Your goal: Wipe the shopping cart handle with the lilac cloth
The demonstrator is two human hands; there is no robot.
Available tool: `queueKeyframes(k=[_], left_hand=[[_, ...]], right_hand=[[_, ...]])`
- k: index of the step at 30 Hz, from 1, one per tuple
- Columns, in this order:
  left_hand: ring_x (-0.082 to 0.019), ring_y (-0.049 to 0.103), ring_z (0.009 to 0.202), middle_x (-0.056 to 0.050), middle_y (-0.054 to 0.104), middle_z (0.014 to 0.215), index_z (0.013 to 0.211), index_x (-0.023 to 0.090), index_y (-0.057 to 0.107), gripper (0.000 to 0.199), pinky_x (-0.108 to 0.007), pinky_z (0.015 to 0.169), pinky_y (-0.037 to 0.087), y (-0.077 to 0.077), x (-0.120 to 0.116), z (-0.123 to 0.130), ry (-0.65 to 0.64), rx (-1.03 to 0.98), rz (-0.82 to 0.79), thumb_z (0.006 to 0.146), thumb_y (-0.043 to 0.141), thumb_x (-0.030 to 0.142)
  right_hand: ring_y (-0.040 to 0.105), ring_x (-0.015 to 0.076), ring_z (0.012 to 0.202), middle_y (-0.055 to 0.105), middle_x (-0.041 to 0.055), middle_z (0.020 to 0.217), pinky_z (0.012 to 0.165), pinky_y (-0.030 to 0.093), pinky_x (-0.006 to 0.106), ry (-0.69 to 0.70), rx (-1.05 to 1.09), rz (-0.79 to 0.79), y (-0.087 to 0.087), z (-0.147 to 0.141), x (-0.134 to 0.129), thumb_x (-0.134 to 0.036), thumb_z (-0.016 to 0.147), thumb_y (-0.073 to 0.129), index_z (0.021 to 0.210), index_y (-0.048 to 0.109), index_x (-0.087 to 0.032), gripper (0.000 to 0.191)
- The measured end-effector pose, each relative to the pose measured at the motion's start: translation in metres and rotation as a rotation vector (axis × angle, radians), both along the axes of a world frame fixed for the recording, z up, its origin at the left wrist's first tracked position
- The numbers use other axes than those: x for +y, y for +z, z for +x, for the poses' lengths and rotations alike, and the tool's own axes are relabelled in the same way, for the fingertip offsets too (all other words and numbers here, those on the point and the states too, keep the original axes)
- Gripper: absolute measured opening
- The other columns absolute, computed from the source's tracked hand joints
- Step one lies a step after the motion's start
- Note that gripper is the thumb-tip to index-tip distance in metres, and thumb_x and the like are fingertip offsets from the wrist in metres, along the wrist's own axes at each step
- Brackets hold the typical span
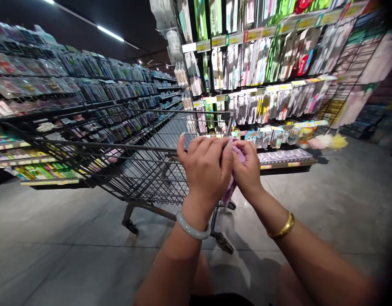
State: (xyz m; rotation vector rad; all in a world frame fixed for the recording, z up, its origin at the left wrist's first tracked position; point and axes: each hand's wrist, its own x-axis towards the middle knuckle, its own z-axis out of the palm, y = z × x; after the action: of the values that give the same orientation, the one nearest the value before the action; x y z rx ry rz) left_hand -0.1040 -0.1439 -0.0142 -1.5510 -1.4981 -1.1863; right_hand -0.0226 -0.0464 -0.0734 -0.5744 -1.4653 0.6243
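Note:
My left hand (206,165) is closed over the top rail of a dark wire shopping cart (145,148), its little finger raised and its palm side hidden. Close against it, my right hand (248,168) pinches a bunched purple cloth (229,191). One end of the cloth hangs below the hands, and part of it shows between my right thumb and fingers. The two hands touch or nearly touch at the cart's near right corner. A pale bangle (192,227) circles my left wrist and a gold bangle (282,225) my right.
Behind the cart, a lit display rack (247,72) holds several rows of packaged toothbrush-like goods. Long stocked shelves (97,80) run along the left side of an aisle. The cart's wheels rest on a grey floor (87,246). Pink and yellow bath puffs (330,141) hang at the right.

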Motion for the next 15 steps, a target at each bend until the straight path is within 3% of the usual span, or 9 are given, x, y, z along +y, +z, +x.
queueKeyframes(k=[4, 7, 10, 12, 15], left_hand=[[-0.02, 0.063, 0.101, 0.0, 0.074, 0.106, 0.099, 0.03, 0.071, 0.018, -0.046, 0.107, 0.029, -0.005, 0.006, 0.003, 0.001, -0.003, -0.065, 0.098, 0.054, 0.034], [-0.022, 0.062, 0.101, -0.001, 0.073, 0.116, 0.111, 0.029, 0.069, 0.021, -0.044, 0.098, 0.032, -0.007, 0.008, 0.0, 0.011, 0.008, -0.066, 0.098, 0.053, 0.034], [-0.023, 0.061, 0.1, -0.002, 0.07, 0.125, 0.122, 0.027, 0.064, 0.029, -0.044, 0.095, 0.032, -0.006, 0.009, -0.002, 0.056, 0.032, -0.056, 0.096, 0.055, 0.035], [-0.024, 0.06, 0.095, -0.002, 0.074, 0.116, 0.117, 0.027, 0.067, 0.025, -0.044, 0.092, 0.031, -0.006, 0.008, -0.002, 0.077, 0.045, -0.074, 0.097, 0.054, 0.035], [-0.024, 0.058, 0.088, -0.001, 0.075, 0.095, 0.108, 0.029, 0.07, 0.022, -0.043, 0.089, 0.03, -0.006, 0.009, -0.003, 0.092, 0.056, -0.086, 0.098, 0.052, 0.035]], right_hand=[[0.055, 0.0187, 0.098, 0.062, 0.0032, 0.099, 0.095, 0.045, 0.04, 0.009, -0.007, -0.132, -0.02, -0.001, 0.019, -0.041, 0.087, 0.058, 0.094, 0.063, -0.023, 0.02], [0.057, 0.0178, 0.101, 0.062, 0.0026, 0.103, 0.096, 0.045, 0.038, 0.045, 0.002, -0.121, -0.005, 0.005, 0.009, -0.043, 0.088, 0.058, 0.097, 0.063, -0.024, 0.021], [0.057, 0.0168, 0.102, 0.062, 0.0018, 0.103, 0.098, 0.045, 0.037, 0.051, 0.013, 0.012, 0.015, 0.01, -0.007, -0.04, 0.088, 0.059, 0.097, 0.063, -0.026, 0.017], [0.056, 0.0169, 0.102, 0.062, 0.0016, 0.101, 0.098, 0.045, 0.037, 0.032, -0.012, 0.078, 0.015, 0.009, -0.008, -0.037, 0.087, 0.06, 0.095, 0.063, -0.026, 0.014], [0.056, 0.0183, 0.1, 0.061, 0.0022, 0.098, 0.096, 0.045, 0.039, 0.002, -0.066, -0.007, -0.005, 0.006, 0.007, -0.037, 0.085, 0.061, 0.092, 0.063, -0.025, 0.014]])
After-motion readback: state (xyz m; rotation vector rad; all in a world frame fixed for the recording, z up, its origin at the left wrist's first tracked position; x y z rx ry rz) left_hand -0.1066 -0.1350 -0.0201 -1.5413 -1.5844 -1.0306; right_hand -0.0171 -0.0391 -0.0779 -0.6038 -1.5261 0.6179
